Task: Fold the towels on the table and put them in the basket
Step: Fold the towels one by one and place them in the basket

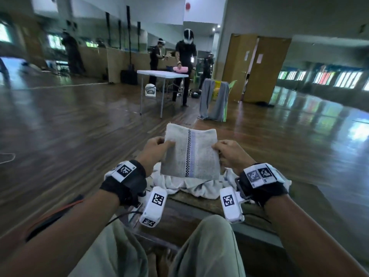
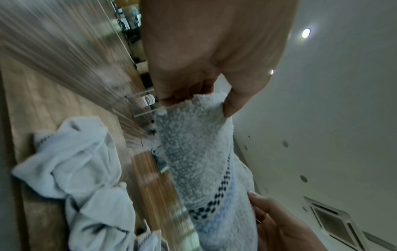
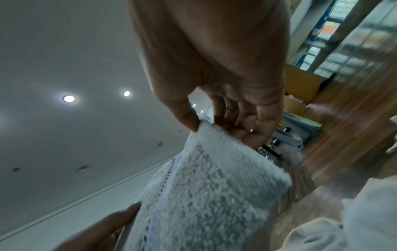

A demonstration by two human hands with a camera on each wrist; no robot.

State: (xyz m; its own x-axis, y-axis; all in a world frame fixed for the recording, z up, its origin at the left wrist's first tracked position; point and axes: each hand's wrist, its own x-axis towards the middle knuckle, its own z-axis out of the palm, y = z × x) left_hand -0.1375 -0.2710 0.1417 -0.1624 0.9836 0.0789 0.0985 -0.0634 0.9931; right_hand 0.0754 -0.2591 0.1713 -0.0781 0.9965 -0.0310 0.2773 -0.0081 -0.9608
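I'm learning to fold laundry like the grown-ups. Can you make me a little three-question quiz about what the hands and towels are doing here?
1. True or false: the folded white terry towel with a black checkered stripe is lying flat on the table.
2. Which holds it? A) left hand only B) right hand only C) both
3. Fill in: below it, on the wooden table, sits a pile of crumpled white ____.

Key: 1. False, it is held up in the air. 2. C, each hand pinches one side edge. 3. towels.
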